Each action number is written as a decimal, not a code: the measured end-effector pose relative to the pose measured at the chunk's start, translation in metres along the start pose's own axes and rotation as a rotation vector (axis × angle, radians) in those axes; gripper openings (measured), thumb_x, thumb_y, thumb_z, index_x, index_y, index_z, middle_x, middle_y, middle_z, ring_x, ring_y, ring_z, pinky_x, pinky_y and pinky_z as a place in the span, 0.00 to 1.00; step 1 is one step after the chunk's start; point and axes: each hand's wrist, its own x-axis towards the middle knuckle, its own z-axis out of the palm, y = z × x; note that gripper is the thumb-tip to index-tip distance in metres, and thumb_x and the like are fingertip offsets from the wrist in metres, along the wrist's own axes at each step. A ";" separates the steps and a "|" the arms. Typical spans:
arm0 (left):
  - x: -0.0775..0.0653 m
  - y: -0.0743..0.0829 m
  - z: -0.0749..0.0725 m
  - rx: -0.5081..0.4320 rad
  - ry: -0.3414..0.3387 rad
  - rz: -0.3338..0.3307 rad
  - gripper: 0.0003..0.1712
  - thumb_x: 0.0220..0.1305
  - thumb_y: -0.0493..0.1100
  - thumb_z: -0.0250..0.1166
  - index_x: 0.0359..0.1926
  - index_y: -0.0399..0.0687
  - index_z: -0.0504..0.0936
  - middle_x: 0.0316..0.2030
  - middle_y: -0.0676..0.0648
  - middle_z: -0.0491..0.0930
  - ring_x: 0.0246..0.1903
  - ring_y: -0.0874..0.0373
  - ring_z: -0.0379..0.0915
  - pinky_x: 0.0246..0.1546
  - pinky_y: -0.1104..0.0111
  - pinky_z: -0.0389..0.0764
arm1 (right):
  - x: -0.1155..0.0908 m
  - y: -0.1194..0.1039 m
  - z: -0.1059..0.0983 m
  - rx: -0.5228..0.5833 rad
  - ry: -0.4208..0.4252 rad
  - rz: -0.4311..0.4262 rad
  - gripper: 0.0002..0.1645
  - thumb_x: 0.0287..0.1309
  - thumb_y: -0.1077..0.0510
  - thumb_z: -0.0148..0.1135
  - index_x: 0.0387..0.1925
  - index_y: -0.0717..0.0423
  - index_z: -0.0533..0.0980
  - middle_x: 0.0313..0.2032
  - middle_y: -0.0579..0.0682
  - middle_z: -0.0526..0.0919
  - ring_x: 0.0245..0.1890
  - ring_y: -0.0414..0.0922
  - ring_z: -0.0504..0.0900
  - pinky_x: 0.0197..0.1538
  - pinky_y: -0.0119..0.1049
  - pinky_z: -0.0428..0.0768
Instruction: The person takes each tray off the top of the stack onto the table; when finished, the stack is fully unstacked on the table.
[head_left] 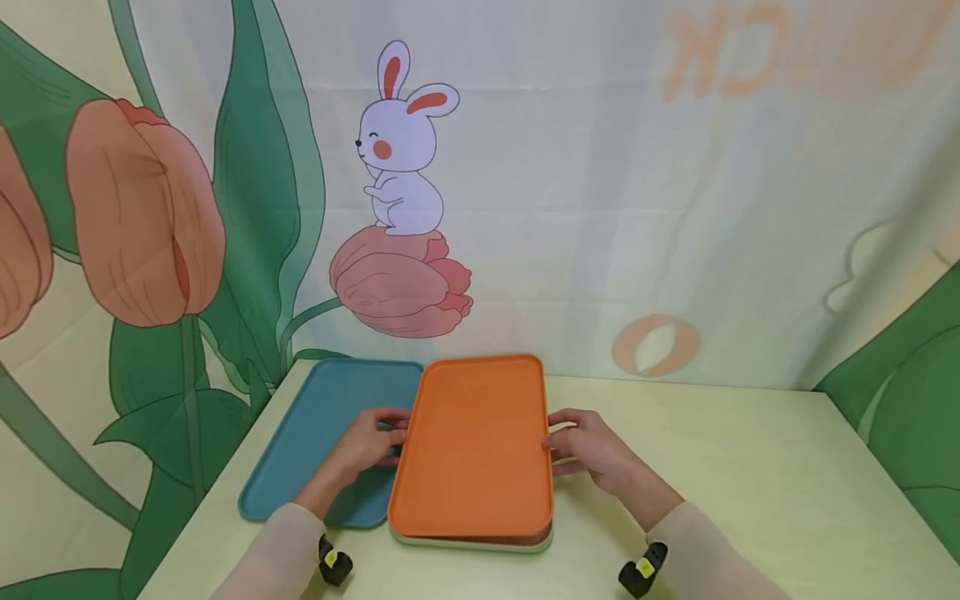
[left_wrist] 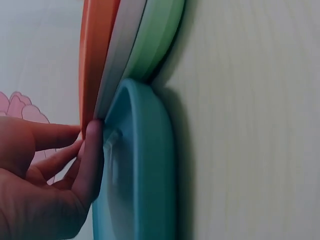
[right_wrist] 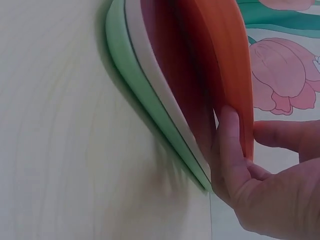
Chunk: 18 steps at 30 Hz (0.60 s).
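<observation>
An orange rectangular tray (head_left: 476,446) lies between both hands, its rim pinched at the two long sides. My left hand (head_left: 363,442) grips the left rim with the thumb and fingers. On the opposite rim, my right hand (head_left: 592,446) does the same, fingertips tucked beneath it. Under the orange tray are a greyish-white tray (left_wrist: 122,45) and a light green tray (left_wrist: 157,40), nested together. The right wrist view shows a wedge-shaped gap between the orange tray and the whitish tray (right_wrist: 145,45). A blue tray (head_left: 322,425) lies at the left, below my left hand.
The pale table (head_left: 735,483) extends right and toward the front. Behind it hangs a curtain (head_left: 562,208) printed with a rabbit and tulips, meeting the table's back edge close to the trays. Each wrist carries a small black camera (head_left: 334,563).
</observation>
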 end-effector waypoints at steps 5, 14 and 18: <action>0.001 -0.003 -0.002 -0.009 -0.003 0.000 0.20 0.80 0.32 0.57 0.68 0.34 0.78 0.54 0.36 0.78 0.48 0.49 0.83 0.39 0.59 0.90 | -0.001 0.003 -0.002 0.037 -0.008 -0.031 0.28 0.68 0.67 0.61 0.67 0.72 0.69 0.40 0.58 0.85 0.36 0.50 0.88 0.40 0.46 0.90; 0.004 -0.001 0.006 0.122 0.033 0.038 0.25 0.66 0.31 0.70 0.63 0.28 0.80 0.44 0.39 0.79 0.38 0.52 0.80 0.37 0.58 0.89 | -0.015 -0.006 -0.039 0.059 -0.034 -0.058 0.31 0.72 0.65 0.61 0.71 0.72 0.65 0.44 0.57 0.87 0.41 0.49 0.89 0.46 0.48 0.90; 0.004 0.000 0.010 0.177 0.060 0.022 0.27 0.66 0.31 0.71 0.65 0.30 0.81 0.46 0.40 0.80 0.37 0.53 0.80 0.35 0.60 0.88 | -0.027 -0.009 -0.068 0.047 -0.021 -0.070 0.33 0.73 0.64 0.61 0.72 0.73 0.63 0.45 0.54 0.86 0.42 0.48 0.89 0.46 0.46 0.90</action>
